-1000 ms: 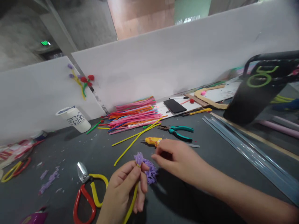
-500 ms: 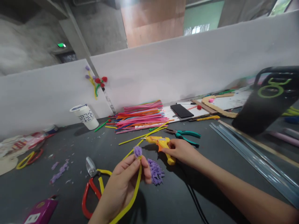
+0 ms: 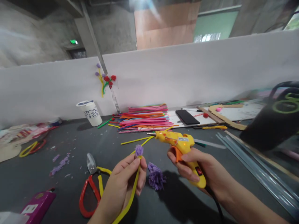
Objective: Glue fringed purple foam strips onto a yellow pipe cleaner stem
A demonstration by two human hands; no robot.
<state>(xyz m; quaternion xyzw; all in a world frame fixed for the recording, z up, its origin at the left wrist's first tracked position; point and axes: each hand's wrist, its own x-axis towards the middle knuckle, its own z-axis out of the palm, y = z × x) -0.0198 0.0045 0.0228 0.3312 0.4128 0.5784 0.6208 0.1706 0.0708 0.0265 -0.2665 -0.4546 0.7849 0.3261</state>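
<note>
Left hand (image 3: pixel 125 179): fingers pinched around a yellow stem (image 3: pixel 131 199) just beneath the purple tuft (image 3: pixel 139 150) at its tip. The tuft stands upright above the thumb; the hold matches that of half a second ago.

Right hand (image 3: pixel 209 169): closed around the handle of a yellow glue gun (image 3: pixel 173 139), fingers at the orange trigger (image 3: pixel 178 154). Whether the trigger is pressed, I cannot tell. This is the change noted: half a second ago the gun lay on the table (image 3: pixel 70 193) with this hand only reaching its grip; it is now raised clear. In my judgement, tool and workpiece are both in hand, though not yet brought together. The nozzle (image 3: pixel 151 134) points leftward, near the tuft but apart from it; no glue is visible on either.

Between the hands, a heap of purple pieces (image 3: pixel 156 177) lies on the table. Left of the left hand, red-and-yellow cutters (image 3: pixel 90 179) rest, jaws pointing away from the person. Beyond, loose yellow stems (image 3: pixel 134 141) lie before a bundle of coloured stems (image 3: pixel 147 120), with a white cup (image 3: pixel 91 113) to its left and a black phone (image 3: pixel 187 117) to its right.
</note>
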